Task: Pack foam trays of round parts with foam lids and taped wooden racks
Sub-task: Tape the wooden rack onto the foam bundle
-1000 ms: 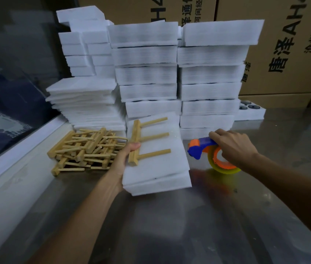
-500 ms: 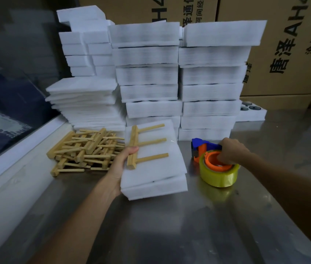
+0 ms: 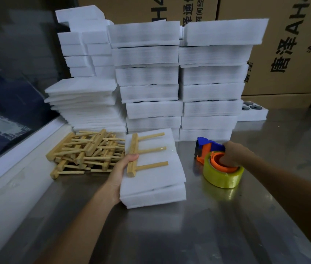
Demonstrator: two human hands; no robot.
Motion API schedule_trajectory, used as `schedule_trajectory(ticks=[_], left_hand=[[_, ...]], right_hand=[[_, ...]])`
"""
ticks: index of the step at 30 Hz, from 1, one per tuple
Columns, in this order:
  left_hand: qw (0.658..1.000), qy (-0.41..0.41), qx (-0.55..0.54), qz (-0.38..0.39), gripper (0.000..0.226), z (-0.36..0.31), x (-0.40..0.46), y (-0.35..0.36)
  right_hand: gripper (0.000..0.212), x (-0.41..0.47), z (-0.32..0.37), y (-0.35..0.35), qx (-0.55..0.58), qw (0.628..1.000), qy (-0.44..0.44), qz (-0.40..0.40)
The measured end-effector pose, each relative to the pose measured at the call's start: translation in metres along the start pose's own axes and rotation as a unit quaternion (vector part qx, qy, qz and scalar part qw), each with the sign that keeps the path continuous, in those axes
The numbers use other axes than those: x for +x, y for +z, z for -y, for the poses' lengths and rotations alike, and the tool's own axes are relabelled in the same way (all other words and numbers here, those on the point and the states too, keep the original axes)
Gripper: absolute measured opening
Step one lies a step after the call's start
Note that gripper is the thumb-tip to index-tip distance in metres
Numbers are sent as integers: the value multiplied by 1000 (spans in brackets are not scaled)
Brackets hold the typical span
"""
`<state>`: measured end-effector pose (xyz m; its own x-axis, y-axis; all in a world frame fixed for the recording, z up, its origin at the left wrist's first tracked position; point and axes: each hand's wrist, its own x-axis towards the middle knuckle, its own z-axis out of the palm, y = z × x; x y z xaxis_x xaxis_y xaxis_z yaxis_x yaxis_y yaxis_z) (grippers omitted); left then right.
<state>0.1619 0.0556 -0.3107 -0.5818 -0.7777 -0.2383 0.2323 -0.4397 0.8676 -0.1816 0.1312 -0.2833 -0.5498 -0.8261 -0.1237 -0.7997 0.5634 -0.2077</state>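
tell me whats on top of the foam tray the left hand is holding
A foam lid covers the foam tray, and a wooden rack with three pegs lies on that lid, the left hand thumb pressing its bar. Whatever sits inside the tray is hidden by the lid.

Your shiny metal worktop (image 3: 189,235) carries tall stacks of white foam trays (image 3: 211,73) at the far side. A heap of wooden racks (image 3: 86,151) lies at the left. A lidded foam tray (image 3: 153,195) sits in the middle, with a yellow tape dispenser (image 3: 221,168) just to its right. One open tray (image 3: 253,111) rests far right.
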Motion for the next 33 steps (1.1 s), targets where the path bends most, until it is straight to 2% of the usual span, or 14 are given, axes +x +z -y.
schedule_trajectory(ticks=[2, 5, 12, 13, 15, 17, 18, 21, 24, 26, 28, 30, 32, 33], left_hand=[[1000, 1, 4, -1, 33, 0, 0, 0], [1000, -10, 2, -10, 38, 1, 0, 0], [1000, -8, 6, -26, 45, 0, -1, 4], [1000, -8, 8, -28, 46, 0, -2, 5], [999, -5, 6, -32, 48, 0, -4, 8], [999, 0, 7, -35, 50, 1, -6, 12], [999, 2, 9, -35, 52, 1, -8, 14], [999, 10, 21, -41, 53, 2, -13, 23], [993, 48, 70, -82, 71, 1, -21, 34], [987, 81, 95, -104, 77, 0, -28, 41], [983, 96, 106, -112, 72, -2, -34, 42], [984, 100, 101, -106, 63, -4, -41, 37], [989, 80, 83, -88, 61, -6, -49, 31], [993, 63, 66, -75, 60, -5, -53, 28]], right_hand=[[51, 1, -1, -1, 15, 1000, -4, 2], [72, 1, 0, -4, 75, 997, 9, 18], [67, -5, 0, -8, 247, 969, 7, -13], [65, -9, 2, -10, 249, 968, 2, -44], [58, -23, 8, -15, 220, 962, -13, -160], [45, -42, 21, -18, 229, 934, -53, -268], [37, -53, 31, -18, 256, 920, -77, -287], [28, -85, 69, -11, 355, 894, -138, -238], [49, -110, 106, 2, 357, 903, -188, -148], [53, -117, 124, 13, 344, 912, -204, -97], [63, -121, 132, 18, 371, 908, -188, -46], [78, -122, 134, 18, 443, 885, -142, 6], [72, -123, 133, 14, 512, 852, -90, 68], [67, -124, 132, 13, 554, 822, -61, 116]])
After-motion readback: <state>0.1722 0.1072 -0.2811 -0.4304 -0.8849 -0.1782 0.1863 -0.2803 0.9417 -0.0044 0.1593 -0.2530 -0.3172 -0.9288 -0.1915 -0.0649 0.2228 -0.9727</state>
